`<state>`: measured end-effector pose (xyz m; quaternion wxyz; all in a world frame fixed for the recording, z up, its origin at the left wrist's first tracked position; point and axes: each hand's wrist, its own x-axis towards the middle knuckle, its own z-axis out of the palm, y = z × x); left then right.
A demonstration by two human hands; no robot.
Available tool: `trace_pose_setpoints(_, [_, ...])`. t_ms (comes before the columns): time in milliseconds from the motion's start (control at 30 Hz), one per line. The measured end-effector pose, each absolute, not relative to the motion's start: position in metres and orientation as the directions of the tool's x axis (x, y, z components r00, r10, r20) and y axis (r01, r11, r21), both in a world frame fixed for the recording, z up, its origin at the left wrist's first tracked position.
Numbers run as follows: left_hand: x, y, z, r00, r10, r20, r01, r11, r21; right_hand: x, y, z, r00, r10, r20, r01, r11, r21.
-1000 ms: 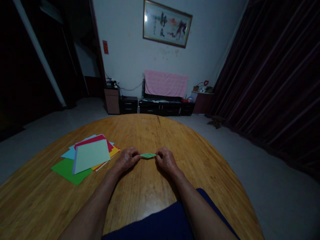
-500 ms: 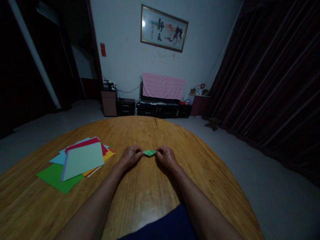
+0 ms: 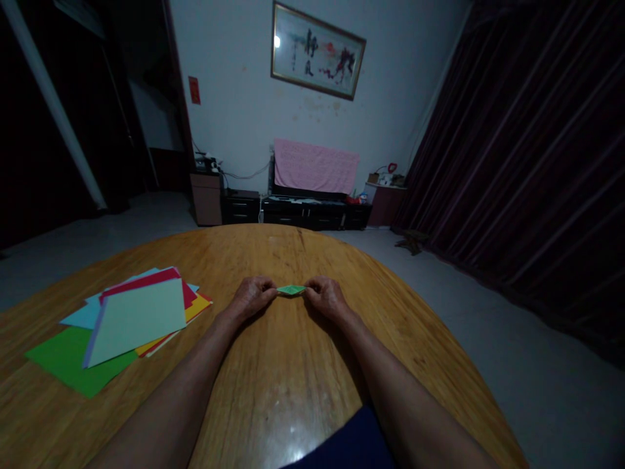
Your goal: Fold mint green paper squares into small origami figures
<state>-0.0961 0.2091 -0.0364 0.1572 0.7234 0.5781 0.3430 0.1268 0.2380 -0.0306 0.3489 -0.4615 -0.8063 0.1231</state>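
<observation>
Between my two hands is a small piece of folded green paper [image 3: 291, 290], a narrow diamond shape pointed at both ends. My left hand [image 3: 254, 296] pinches its left tip between thumb and fingers. The right tip is pinched the same way by my right hand [image 3: 326, 297]. Both hands are low over the round wooden table [image 3: 273, 384]; whether the paper touches the wood I cannot tell. My fingers hide its outermost ends.
Loose coloured paper sheets [image 3: 139, 322] lie in an overlapping pile on the table's left side, with a green sheet [image 3: 81, 361] under them. Beyond the table stand a low black cabinet [image 3: 303, 213] and a screen draped with a pink towel [image 3: 315, 168]. A dark curtain [image 3: 508, 156] hangs at the right.
The folded green paper shows more of its upper face and looks flatter and wider, a full diamond now. Both hands still pinch its ends. The view has shifted slightly.
</observation>
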Motion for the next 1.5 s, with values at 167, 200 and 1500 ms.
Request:
trace_pose_setpoints(167, [-0.099, 0.218, -0.045, 0.047, 0.937, 0.347, 0.743, -0.265, 0.615, 0.134, 0.259, -0.033, -0.299, 0.849, 0.437, 0.656, 0.515, -0.552])
trace_pose_setpoints(200, [-0.099, 0.219, -0.046, 0.05, 0.937, 0.345, 0.754, -0.261, 0.602, 0.135, 0.264, -0.034, -0.282, 0.856, 0.434, 0.656, 0.502, -0.563])
trace_pose_setpoints(1500, [-0.054, 0.295, -0.046, 0.209, 0.896, 0.392, 0.912, -0.323, 0.252, 0.126, 0.36, -0.038, -0.159, 0.895, 0.416, 0.812, 0.358, -0.46])
